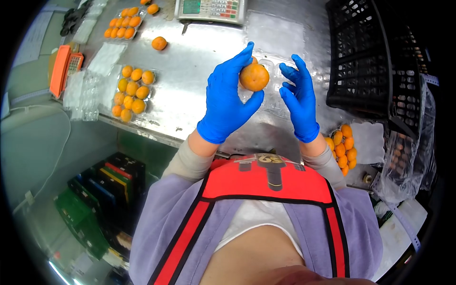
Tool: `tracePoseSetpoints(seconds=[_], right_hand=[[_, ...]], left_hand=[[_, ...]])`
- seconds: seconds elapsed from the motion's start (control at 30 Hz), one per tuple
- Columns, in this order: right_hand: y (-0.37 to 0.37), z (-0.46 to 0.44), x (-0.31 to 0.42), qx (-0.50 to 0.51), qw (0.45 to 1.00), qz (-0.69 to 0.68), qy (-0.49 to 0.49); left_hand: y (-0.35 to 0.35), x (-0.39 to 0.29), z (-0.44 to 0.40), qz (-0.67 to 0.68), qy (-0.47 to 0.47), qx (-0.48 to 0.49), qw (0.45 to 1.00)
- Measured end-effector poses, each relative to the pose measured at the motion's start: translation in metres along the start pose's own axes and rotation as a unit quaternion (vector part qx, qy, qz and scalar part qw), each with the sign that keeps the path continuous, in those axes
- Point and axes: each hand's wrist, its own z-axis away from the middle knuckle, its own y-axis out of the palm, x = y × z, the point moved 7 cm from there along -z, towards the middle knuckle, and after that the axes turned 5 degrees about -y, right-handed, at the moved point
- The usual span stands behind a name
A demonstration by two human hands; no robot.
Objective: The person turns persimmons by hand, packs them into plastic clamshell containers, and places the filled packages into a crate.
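Observation:
My left hand (229, 95), in a blue glove, is closed around the side of an orange fruit (254, 77), with part of another orange fruit showing just behind it. To the right, my right hand (300, 97), also gloved in blue, has its fingers apart and bent, with nothing between them. Between and behind the hands, a clear plastic tray (273, 100) with moulded hollows lies on the metal table (185, 71). Its lid (275, 33) extends toward the back.
Filled fruit trays (132, 92) stand at left, far left and right. A scale (211, 10) is at the back, near a loose fruit (159, 43). Black crates (361, 57) rise at right. Stacked clear trays (83, 95) and an orange scale (60, 71) lie at the left edge.

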Motion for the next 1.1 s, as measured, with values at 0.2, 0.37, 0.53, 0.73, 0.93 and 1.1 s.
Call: tracePoseSetpoints(seconds=[0.2,0.37,0.53,0.73,0.93,1.1], right_hand=[[-0.042,-0.011,-0.038,-0.116,0.981,0.148,-0.045],[-0.093,-0.01,-0.085,-0.143,0.957,0.252,0.025],[-0.108,-0.003,-0.093,-0.155,0.957,0.243,0.024],[-0.113,-0.001,-0.101,-0.172,0.958,0.227,0.027],[-0.12,0.001,-0.103,-0.185,0.955,0.226,0.055],[-0.103,-0.002,-0.095,-0.142,0.959,0.245,-0.023]], left_hand=[[-0.005,0.015,-0.001,-0.037,-0.044,-0.004,0.998],[-0.026,0.141,-0.004,-0.066,-0.162,-0.079,0.981],[-0.09,0.224,-0.015,-0.341,-0.19,-0.168,0.905],[-0.105,0.256,-0.04,-0.522,-0.086,-0.163,0.833],[-0.126,0.299,-0.077,-0.47,-0.193,-0.155,0.847],[-0.127,0.315,-0.087,-0.499,-0.319,-0.103,0.799]])
